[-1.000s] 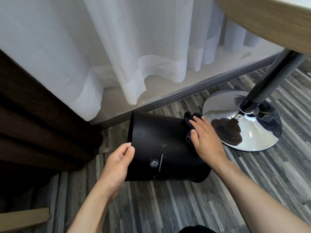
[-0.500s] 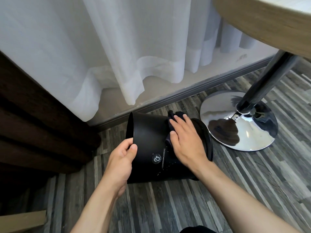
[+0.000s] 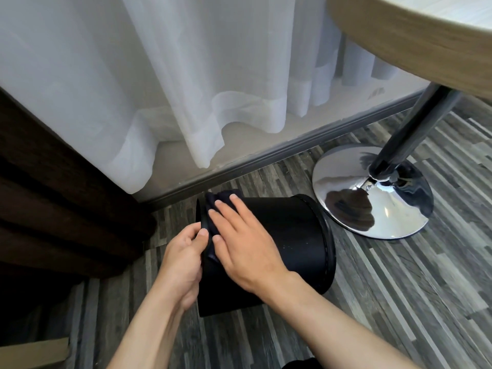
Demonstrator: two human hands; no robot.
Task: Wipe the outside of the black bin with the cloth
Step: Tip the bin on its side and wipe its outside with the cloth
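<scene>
The black bin [image 3: 287, 235] lies on its side on the grey wood-pattern floor, its mouth turned left. My left hand [image 3: 183, 259] grips the bin's left rim, thumb on the outside. My right hand [image 3: 242, 246] lies flat on top of the bin near that rim, pressing a dark cloth [image 3: 213, 206] against the outer wall. Most of the cloth is hidden under my fingers; a bunched fold shows beyond my fingertips.
A chrome round table base [image 3: 372, 193] with a dark post [image 3: 415, 126] stands just right of the bin, under a wooden tabletop [image 3: 426, 41]. White sheer curtains [image 3: 186, 89] hang behind. Dark wooden furniture [image 3: 53, 209] sits at the left, close to the bin.
My right hand has slid the cloth leftward along the bin's wall, from the closed end to the open rim. The bin has turned slightly. My left hand stays on the rim.
</scene>
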